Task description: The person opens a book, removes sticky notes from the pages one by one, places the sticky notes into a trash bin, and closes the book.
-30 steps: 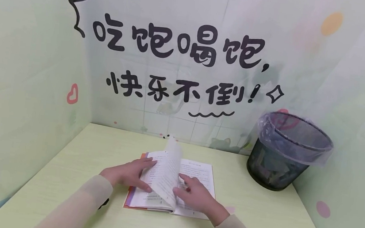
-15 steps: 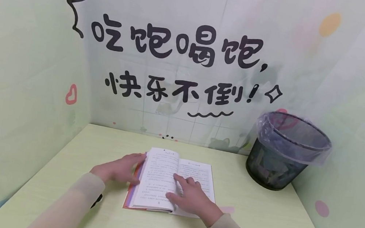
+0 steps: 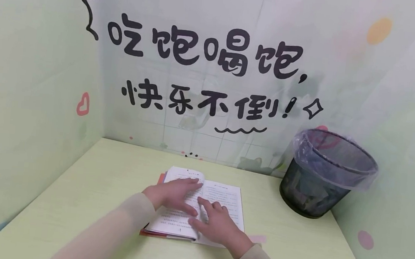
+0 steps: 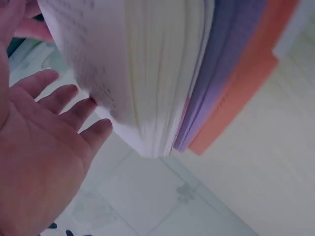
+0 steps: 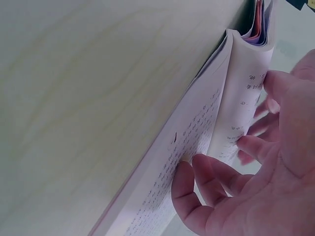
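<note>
An open book (image 3: 228, 196) lies on the table, its left stack of pages thicker than the right. Over the left page stretches my left hand (image 3: 174, 194), fingers spread towards the gutter. The left wrist view shows that hand (image 4: 47, 142) with loosely bent fingers beside the printed page; orange (image 4: 241, 103) and purple sheets lie under the page block (image 4: 162, 69). My right hand (image 3: 219, 223) rests across the gutter, thumb and index fingertip touching the left page. In the right wrist view, its other fingers (image 5: 184, 189) bend against the right page (image 5: 189, 123).
A black mesh bin (image 3: 311, 193) with a clear plastic liner (image 3: 360, 179) stands at the table's back right. Behind the pale table (image 3: 74, 187) rises a wall (image 3: 199, 141) with large black lettering. Side walls border the table left and right.
The lifted page has come down flat onto the left side. My left hand drew back to the book's left edge, then moved right over the page. The right hand shifted slightly left onto the gutter.
</note>
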`<act>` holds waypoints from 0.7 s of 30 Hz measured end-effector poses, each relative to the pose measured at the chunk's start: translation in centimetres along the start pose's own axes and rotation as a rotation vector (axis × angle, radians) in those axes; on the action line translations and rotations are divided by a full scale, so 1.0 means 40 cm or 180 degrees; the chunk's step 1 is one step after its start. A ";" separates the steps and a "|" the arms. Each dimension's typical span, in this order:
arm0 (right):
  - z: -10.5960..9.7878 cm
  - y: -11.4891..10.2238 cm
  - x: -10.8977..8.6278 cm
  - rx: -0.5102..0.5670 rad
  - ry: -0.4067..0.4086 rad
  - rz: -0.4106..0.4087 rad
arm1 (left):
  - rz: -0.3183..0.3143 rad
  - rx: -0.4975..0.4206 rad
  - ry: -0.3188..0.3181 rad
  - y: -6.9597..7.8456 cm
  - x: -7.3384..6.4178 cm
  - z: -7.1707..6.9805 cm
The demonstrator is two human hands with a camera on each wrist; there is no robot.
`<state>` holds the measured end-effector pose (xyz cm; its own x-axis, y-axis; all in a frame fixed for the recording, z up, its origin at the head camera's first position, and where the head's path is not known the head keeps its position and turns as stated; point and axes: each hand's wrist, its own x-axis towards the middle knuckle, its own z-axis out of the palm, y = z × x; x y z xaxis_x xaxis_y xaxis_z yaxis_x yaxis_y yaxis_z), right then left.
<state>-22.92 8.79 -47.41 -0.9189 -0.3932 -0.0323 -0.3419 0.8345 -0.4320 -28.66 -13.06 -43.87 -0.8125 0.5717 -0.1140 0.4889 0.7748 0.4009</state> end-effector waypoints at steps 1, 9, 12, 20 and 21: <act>0.001 0.001 -0.001 -0.0002 0.0004 -0.0011 | -0.0024 0.0029 -0.0041 0.007 0.002 0.005; -0.002 0.007 -0.003 -0.0075 0.0021 -0.0034 | -0.0214 -0.0014 -0.0105 0.021 0.021 0.028; -0.003 0.011 -0.003 -0.0020 0.0006 -0.0055 | -0.0266 -0.0015 -0.0119 0.018 0.031 0.040; -0.034 0.056 0.011 0.0552 -0.0042 0.0038 | -0.0361 -0.0010 -0.0159 0.034 0.030 0.041; -0.044 0.066 0.015 0.0622 0.0015 0.0106 | -0.0372 -0.0027 -0.0163 0.035 0.028 0.039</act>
<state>-24.72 11.43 -46.97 -0.9301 -0.3646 -0.0455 -0.2671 0.7560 -0.5976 -28.39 -10.89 -44.86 -0.8464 0.4909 -0.2064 0.3890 0.8347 0.3898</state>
